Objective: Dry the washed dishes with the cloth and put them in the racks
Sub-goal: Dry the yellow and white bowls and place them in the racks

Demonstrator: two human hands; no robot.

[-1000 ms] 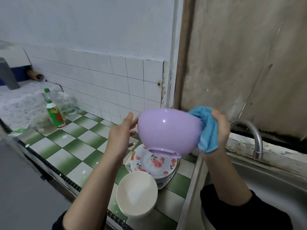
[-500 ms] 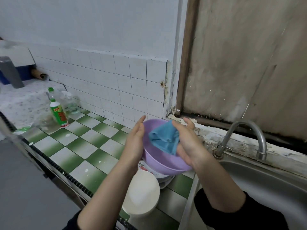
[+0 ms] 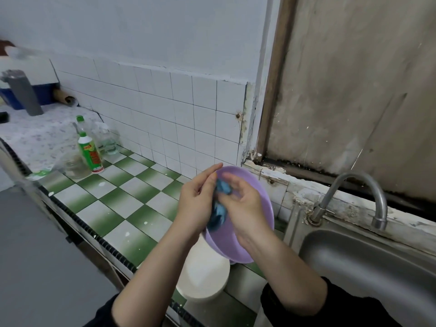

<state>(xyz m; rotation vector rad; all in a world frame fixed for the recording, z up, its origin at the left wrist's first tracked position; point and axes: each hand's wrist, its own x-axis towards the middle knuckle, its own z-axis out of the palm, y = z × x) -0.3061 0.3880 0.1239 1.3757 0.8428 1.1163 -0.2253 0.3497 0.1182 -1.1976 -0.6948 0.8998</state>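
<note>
Drying step, mid-wipe on one dish. The purple bowl [image 3: 256, 185] is held up in the air over the tiled counter [image 3: 122, 201], just left of the sink [image 3: 354, 267] and tilted with its mouth toward the camera. The only thing in it is the blue cloth [image 3: 218, 215], bunched against the inner left wall. The right hand [image 3: 245, 206] is inside the bowl with its fingers curled onto the cloth, pressing it to the wall. The left hand [image 3: 197, 206] braces the outer left side with its fingers fairly straight and together along the rim; I cannot tell whether the thumb hooks over the edge. Judgement on progress: early to middle, with this bowl not yet racked and no rack in view, so nothing shows as put away. A white bowl [image 3: 203, 274] sits on the counter directly below the purple one, apparently waiting its turn. Whether it is mouth up or down I cannot tell, and nothing shows in it. Whatever else lies under the purple bowl is hidden. No dishes show in the visible part of the sink basin, with the faucet [image 3: 361, 192] over its back edge. Far left on the counter is a green-labelled bottle [image 3: 90, 152] beside a clear jar [image 3: 75, 166] — contents too unclear to call.
</note>
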